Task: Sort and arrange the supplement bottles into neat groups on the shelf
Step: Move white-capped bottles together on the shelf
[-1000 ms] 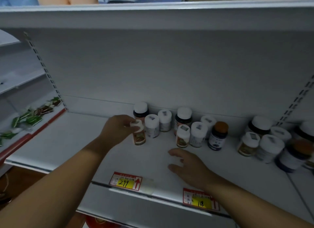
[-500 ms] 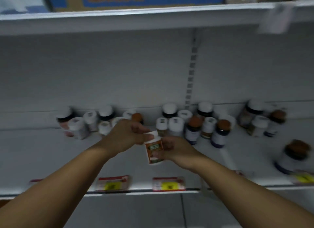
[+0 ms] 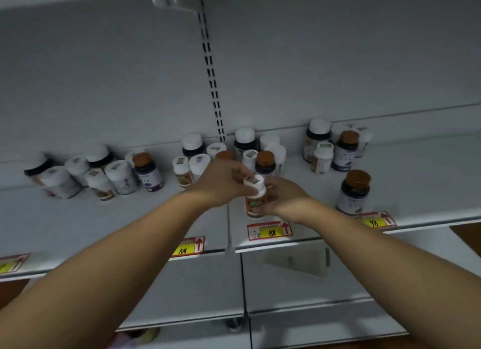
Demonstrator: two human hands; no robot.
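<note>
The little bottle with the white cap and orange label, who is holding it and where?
Both hands hold the small white-capped, orange-labelled bottle: the left hand grips around its cap, the right hand cups its body.

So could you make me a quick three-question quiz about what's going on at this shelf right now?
1. True or false: the white-capped bottle with the orange label is held by both the left hand and the right hand.
2. What colour is the cap of the lone bottle standing at the right, near the shelf edge?
3. Which number is on the price tag just below the held bottle: A) 88, B) 45, C) 12?

Key: 1 true; 2 brown; 3 A.
</note>
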